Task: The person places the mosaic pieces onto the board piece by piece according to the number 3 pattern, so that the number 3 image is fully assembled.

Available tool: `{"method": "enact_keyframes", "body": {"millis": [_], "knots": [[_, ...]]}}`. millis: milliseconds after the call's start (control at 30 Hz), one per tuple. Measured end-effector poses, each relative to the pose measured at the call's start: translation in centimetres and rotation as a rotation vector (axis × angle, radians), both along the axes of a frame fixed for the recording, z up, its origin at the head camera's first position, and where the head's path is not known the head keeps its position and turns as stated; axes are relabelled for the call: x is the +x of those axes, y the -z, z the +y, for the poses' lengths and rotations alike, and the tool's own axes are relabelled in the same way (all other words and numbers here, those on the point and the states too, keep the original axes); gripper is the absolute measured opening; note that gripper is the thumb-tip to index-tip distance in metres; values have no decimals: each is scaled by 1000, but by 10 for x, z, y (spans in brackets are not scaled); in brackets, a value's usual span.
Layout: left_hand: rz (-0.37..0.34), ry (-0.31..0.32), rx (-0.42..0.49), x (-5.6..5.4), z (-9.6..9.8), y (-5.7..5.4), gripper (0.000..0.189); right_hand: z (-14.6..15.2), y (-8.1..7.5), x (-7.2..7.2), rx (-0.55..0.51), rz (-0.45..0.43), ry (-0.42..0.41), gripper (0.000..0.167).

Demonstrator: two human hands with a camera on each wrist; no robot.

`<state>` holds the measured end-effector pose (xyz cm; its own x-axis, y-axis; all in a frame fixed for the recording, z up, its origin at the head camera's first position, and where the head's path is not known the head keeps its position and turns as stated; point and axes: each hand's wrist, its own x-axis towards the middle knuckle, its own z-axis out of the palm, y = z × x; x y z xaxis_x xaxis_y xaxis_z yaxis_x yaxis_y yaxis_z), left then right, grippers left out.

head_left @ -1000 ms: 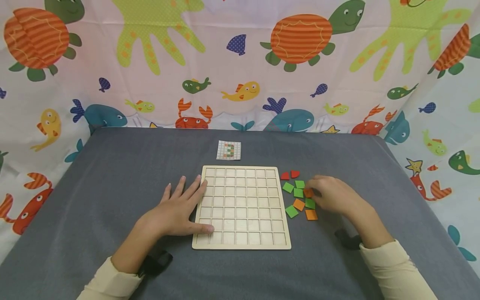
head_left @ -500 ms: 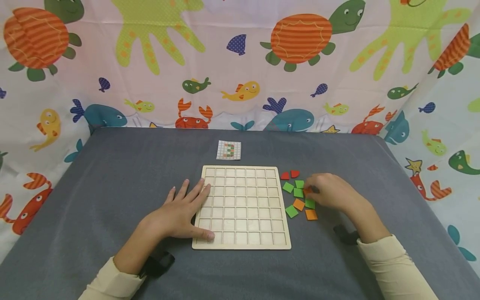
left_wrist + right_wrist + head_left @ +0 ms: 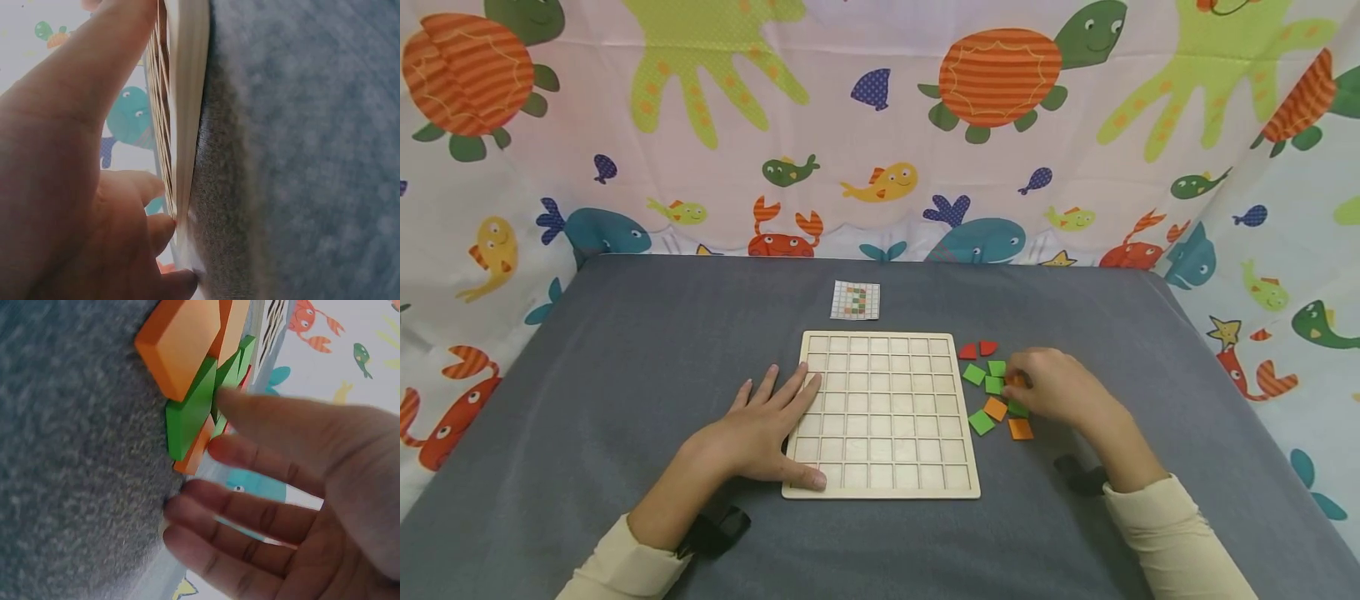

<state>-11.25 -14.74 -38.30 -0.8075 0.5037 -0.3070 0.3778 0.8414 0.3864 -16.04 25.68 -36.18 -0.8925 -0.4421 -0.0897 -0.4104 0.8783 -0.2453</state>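
A pale wooden grid board (image 3: 882, 408) lies on the grey cloth. My left hand (image 3: 760, 433) rests on its left edge with fingers spread, the thumb near the lower left corner. The left wrist view shows the board's side edge (image 3: 190, 94) beside that thumb. At the right of the board, my right hand (image 3: 1056, 387) pinches an orange square tile (image 3: 1015, 381) between thumb and index finger, low among the loose tiles. Part of that tile (image 3: 195, 453) shows beyond a green tile (image 3: 190, 415) in the right wrist view; the fingertips cover the rest.
Several green tiles (image 3: 981, 422) and other orange tiles (image 3: 1020, 429) lie loose right of the board, with two red rounded pieces (image 3: 988, 348) behind them. A small printed grid card (image 3: 855, 300) lies beyond the board. A patterned curtain (image 3: 880, 125) hangs behind the table.
My right hand has shifted slightly left over the orange tile. The left hand has slid a little down the board's edge, and its fingers have moved slightly.
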Motion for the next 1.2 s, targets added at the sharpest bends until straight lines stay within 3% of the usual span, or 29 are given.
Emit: {"method": "enact_keyframes", "body": {"millis": [200, 533, 1200], "knots": [[6, -3, -8, 0, -1, 1, 132, -4, 3, -2, 13, 23, 59, 7], [-10, 2, -4, 0, -1, -1, 131, -8, 1, -5, -7, -35, 148, 22], [-9, 3, -8, 1, -1, -2, 131, -42, 0, -20, -132, 83, -42, 27]]}}
